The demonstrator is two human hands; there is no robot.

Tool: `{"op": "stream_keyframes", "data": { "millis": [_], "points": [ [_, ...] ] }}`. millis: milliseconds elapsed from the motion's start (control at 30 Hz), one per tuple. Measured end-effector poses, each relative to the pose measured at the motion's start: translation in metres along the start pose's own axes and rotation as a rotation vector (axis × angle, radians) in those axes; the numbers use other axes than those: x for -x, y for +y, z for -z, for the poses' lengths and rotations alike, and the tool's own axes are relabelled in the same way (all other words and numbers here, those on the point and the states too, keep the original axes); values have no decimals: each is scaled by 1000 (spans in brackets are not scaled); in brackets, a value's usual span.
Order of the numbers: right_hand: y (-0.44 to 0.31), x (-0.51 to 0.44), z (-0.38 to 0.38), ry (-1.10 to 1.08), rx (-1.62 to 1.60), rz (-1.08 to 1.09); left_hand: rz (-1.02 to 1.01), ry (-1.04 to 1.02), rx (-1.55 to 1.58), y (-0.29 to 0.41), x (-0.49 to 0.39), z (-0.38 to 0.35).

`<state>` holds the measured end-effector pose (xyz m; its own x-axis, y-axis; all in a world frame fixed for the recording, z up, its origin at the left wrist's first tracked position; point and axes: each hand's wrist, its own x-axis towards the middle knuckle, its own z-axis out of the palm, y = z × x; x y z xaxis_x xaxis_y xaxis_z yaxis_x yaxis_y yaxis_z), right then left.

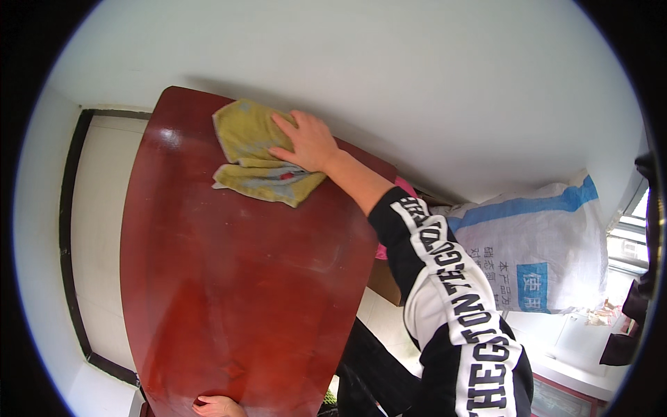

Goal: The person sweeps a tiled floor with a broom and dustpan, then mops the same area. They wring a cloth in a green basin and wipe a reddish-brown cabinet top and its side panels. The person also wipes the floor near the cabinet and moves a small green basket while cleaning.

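My right hand [308, 139] lies spread on a yellow-green and grey cloth [252, 130], pressing it down near the far edge of a glossy dark red wooden table [245, 271]. The cloth is folded, with a loose flap toward me and a small red patch in it. Bare below a pushed-up black and white sleeve [458, 292], my right forearm reaches over the table's right edge. At the bottom of the view, my left hand [219, 405] rests on the near tabletop, partly cut off by the frame, with no object visible in it.
A pale wall [365, 62] runs close behind the table. To the right stands a full white woven sack [536, 240] with blue bands and writing. A cardboard box [385, 281] and something pink [383, 252] show beside the table. Light tiled floor [107, 208] lies at left.
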<state>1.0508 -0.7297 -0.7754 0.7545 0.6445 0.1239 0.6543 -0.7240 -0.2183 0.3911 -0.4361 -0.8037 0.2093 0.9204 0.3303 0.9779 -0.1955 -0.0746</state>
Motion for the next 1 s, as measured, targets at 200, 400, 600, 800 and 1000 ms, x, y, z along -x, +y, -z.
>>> {"op": "stream_keyframes", "data": {
  "millis": [200, 400, 600, 800, 1000],
  "points": [
    [77, 128, 33, -59, 46, -132, 48, 33, -78, -8, 4, -5],
    [66, 195, 43, 22, 102, -376, 98, 53, -114, 1, 0, -10],
    [-33, 262, 18, 24, 144, -264, 153, 44, -133, 18, 2, -7],
    [-226, 371, 21, -218, -131, -210, 136, 35, -99, 26, 5, -7],
    [-295, 410, 20, -254, -289, 43, 138, 11, -57, 26, 7, -4]
  ]
}}
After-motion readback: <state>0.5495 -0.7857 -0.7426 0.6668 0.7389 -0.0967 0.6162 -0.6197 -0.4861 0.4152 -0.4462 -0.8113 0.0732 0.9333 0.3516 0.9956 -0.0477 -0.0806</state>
